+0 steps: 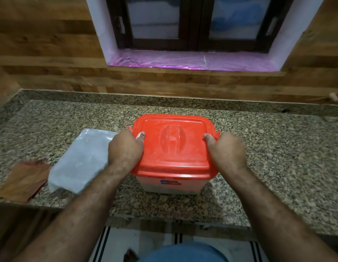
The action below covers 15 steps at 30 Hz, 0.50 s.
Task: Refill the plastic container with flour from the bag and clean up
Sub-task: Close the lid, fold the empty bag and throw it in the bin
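**With both hands at the side clips, work the lid evenly**

While the person stands at the counter, the left hand (124,148) and the right hand (228,150) each grasp one short end of the red lid (174,142), thumbs pressed on top near the edge and the other fingers curled down around the side latches, where they are hidden. Whether the latches are being snapped shut or pulled free I cannot tell; the lid sits flat on the plastic container (170,187) either way.

My judgement is that the step goes best if both sides are worked together, thumbs holding the lid level so it does not tilt and puff out flour. A pale dusting already lies on the lid and the thumbs, so a slow, square motion seems wise.

Just outside the left hand, touching or nearly touching its wrist, lies the flour bag (81,159), flat and whitish. Beyond it, further left, a brown cloth (22,178) rests near the front edge of the granite counter (277,148). Past the right hand only bare counter shows.
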Available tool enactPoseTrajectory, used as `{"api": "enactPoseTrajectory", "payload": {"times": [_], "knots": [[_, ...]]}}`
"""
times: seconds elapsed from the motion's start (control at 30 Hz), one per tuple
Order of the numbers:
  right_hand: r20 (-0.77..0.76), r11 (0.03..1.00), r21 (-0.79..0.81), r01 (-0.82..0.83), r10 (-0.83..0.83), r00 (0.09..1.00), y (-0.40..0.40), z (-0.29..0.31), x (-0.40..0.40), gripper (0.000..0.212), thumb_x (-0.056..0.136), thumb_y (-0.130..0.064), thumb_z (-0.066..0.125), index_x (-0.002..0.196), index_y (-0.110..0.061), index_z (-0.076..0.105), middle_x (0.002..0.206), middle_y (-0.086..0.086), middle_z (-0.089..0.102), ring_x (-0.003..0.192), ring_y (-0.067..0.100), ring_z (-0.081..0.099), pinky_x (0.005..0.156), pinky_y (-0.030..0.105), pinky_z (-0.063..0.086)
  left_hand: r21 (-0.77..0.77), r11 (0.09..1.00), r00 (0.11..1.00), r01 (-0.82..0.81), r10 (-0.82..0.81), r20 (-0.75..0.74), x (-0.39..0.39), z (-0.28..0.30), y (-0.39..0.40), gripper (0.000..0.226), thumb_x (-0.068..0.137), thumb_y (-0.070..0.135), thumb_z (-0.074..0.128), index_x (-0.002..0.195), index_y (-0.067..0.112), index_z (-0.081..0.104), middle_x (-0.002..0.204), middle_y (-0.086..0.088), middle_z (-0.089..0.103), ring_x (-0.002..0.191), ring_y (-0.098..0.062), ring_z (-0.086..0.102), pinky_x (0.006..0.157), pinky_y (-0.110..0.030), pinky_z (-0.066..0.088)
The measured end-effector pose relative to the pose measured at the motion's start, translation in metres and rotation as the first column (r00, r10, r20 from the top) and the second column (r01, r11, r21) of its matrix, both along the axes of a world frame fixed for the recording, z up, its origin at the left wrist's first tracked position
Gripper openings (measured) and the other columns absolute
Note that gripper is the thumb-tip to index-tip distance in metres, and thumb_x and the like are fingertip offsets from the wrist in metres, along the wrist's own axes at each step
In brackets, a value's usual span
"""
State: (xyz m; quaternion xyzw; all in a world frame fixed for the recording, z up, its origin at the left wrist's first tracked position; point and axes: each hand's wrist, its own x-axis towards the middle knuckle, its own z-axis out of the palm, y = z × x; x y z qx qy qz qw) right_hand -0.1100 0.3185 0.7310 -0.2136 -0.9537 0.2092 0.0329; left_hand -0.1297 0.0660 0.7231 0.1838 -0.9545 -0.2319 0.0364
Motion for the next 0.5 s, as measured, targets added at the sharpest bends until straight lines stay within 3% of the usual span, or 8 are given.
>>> {"api": "enactPoseTrajectory", "payload": {"times": [0.1,0.13,0.17,0.2,0.23,0.27,0.33,0.5], "knots": [[0.07,0.985,0.158,-0.066,0.056,0.996,-0.013,0.006,-0.001,0.05,0.108,-0.052,0.051,0.105,-0.007,0.073,0.066,0.0,0.052,0.069,0.024,0.06,0.057,0.031,0.044,-0.048,0.999,1.0,0.014,-0.014,0.0,0.001,0.0,0.002,0.054,0.107,0.048,0.056,0.134,0.003,0.067,0.127,-0.022,0.074,0.118,-0.045,0.068,0.094,-0.045,0.054],[0.095,0.983,0.163,-0.084,0.069,0.993,-0.015,0.008,-0.001,0.049,0.108,-0.051,0.051,0.11,-0.007,0.072,0.072,0.002,0.058,0.074,0.025,0.064,0.061,0.033,0.05,-0.057,0.998,1.0,0.028,-0.029,-0.005,0.001,0.0,0.0,0.056,0.106,0.049,0.056,0.136,0.003,0.066,0.129,-0.022,0.074,0.12,-0.045,0.067,0.096,-0.045,0.053],[0.113,0.985,0.142,-0.1,0.084,0.99,-0.017,0.008,0.0,0.053,0.107,-0.053,0.051,0.121,-0.005,0.069,0.089,0.008,0.069,0.088,0.029,0.07,0.071,0.036,0.058,-0.061,0.996,0.998,0.061,-0.061,-0.006,0.003,0.0,-0.002,0.057,0.106,0.05,0.055,0.138,0.004,0.064,0.132,-0.022,0.072,0.122,-0.045,0.066,0.098,-0.046,0.053],[0.125,0.987,0.111,-0.117,0.103,0.987,-0.018,0.006,0.002,0.063,0.107,-0.055,0.049,0.137,-0.001,0.06,0.119,0.018,0.071,0.112,0.034,0.07,0.09,0.04,0.06,-0.055,0.992,0.994,0.111,-0.111,-0.005,0.005,-0.002,-0.003,0.061,0.106,0.052,0.054,0.143,0.004,0.059,0.139,-0.023,0.067,0.129,-0.045,0.062,0.103,-0.046,0.051],[0.14,0.987,0.074,-0.145,0.133,0.981,-0.02,0.002,0.006,0.078,0.106,-0.058,0.047,0.154,0.003,0.042,0.15,0.026,0.055,0.138,0.038,0.057,0.109,0.044,0.053,-0.039,0.985,0.986,0.168,-0.168,0.002,0.009,-0.004,-0.003,0.067,0.106,0.054,0.053,0.151,0.005,0.051,0.153,-0.024,0.056,0.14,-0.044,0.054,0.112,-0.047,0.045],[0.139,0.984,0.057,-0.169,0.159,0.977,-0.021,-0.003,0.011,0.09,0.105,-0.061,0.044,0.163,0.006,0.024,0.167,0.029,0.032,0.154,0.039,0.038,0.122,0.047,0.041,-0.02,0.978,0.978,0.208,-0.208,0.014,0.012,-0.007,-0.003,0.077,0.105,0.057,0.052,0.16,0.005,0.04,0.167,-0.023,0.04,0.152,-0.043,0.042,0.121,-0.048,0.037],[0.082,0.983,0.052,-0.177,0.172,0.982,-0.024,-0.015,0.018,0.098,0.104,-0.063,0.042,0.166,0.005,0.008,0.175,0.028,0.011,0.162,0.038,0.02,0.129,0.05,0.029,0.026,0.973,0.974,0.228,-0.228,-0.005,0.016,-0.016,0.0,0.089,0.103,0.062,0.052,0.168,0.007,0.025,0.177,-0.017,0.022,0.159,-0.041,0.03,0.128,-0.049,0.028],[-0.088,0.992,-0.045,-0.116,0.112,0.99,-0.023,-0.026,0.015,0.086,0.103,-0.051,0.051,0.166,0.0,0.024,0.175,0.02,0.019,0.162,0.031,0.021,0.131,0.047,0.026,0.029,0.983,0.982,0.18,-0.178,-0.068,0.01,-0.024,0.002,0.095,0.098,0.063,0.061,0.167,0.006,0.028,0.175,-0.015,0.03,0.159,-0.036,0.031,0.129,-0.049,0.028]]}}
